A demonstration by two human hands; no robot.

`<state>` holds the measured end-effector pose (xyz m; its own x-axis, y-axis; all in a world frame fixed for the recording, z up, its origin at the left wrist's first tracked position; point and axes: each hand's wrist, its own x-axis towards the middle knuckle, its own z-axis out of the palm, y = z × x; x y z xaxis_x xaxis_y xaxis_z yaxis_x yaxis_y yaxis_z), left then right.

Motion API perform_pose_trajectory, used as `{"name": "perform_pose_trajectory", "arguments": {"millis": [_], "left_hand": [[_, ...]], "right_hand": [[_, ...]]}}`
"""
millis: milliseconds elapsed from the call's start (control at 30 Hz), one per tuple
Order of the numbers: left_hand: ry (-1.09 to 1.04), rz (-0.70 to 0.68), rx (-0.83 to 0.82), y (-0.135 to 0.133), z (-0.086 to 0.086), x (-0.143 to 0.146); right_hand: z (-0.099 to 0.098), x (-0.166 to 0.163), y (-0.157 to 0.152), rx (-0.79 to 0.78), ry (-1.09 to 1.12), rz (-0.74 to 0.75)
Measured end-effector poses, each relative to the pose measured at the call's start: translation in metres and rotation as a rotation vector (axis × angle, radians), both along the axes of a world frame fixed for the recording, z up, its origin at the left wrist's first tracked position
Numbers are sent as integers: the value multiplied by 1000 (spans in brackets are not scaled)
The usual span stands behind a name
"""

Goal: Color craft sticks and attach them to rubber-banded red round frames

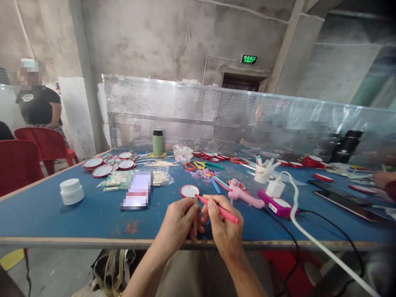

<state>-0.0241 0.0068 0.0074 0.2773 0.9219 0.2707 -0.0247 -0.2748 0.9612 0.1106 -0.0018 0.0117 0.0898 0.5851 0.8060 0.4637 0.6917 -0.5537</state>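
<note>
My left hand [177, 216] is closed around a thin flat wooden stick [195, 222], which stands nearly upright between the fingers. In my right hand [225, 233] is a pink pen [227, 213], its tip close to the top of the stick; whether the two touch I cannot tell. Just beyond my fingertips lies a round white disc with a red rim [188, 191], partly covered by the left hand. A pink glue gun [244, 196] rests to the right of my right hand.
A blurred phone [137, 190] and white jar [71, 192] stand left. Behind are red-rimmed discs [102, 170], scissors [201, 165], a green bottle [157, 142] and a cup of pens [262, 171]. A white cable [297, 206] crosses right, past a purple power strip [276, 205]. A person [38, 103] is far left.
</note>
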Motion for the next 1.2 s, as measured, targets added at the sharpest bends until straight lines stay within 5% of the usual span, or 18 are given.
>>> {"name": "perform_pose_trajectory", "arguments": {"millis": [1200], "left_hand": [[35,15,35,-4,3,0]], "right_hand": [[0,-2,0,-4,29,50]]}}
